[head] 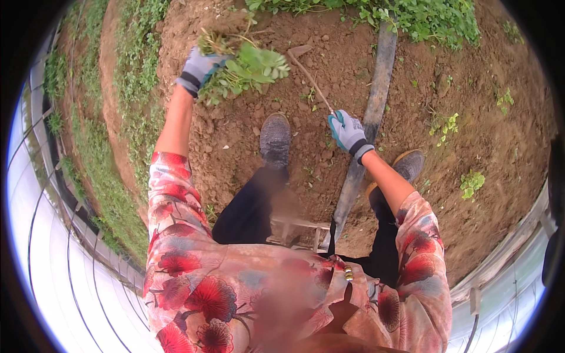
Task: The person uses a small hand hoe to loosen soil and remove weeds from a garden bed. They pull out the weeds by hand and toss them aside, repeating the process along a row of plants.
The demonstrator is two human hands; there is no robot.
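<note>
My left hand [202, 67], in a grey and teal work glove, grips a bunch of uprooted green leafy plants [251, 69] at the upper left. Pale roots and stems stick out above its fingers, and the leaves spread to the right. My right hand [348, 132], gloved the same way, is closed around the handle of a small hand hoe [311, 79]. The hoe's blade lies against the brown soil [335, 57], up and left of that hand. The grip end of the handle is hidden inside the glove.
A flat black irrigation hose [382, 79] runs across the soil by my right hand. Dense green plants [428, 22] grow at the top, with weedy rows [137, 66] on the left. My shoes [275, 137] stand on the soil. A wooden stool [304, 223] shows beneath me.
</note>
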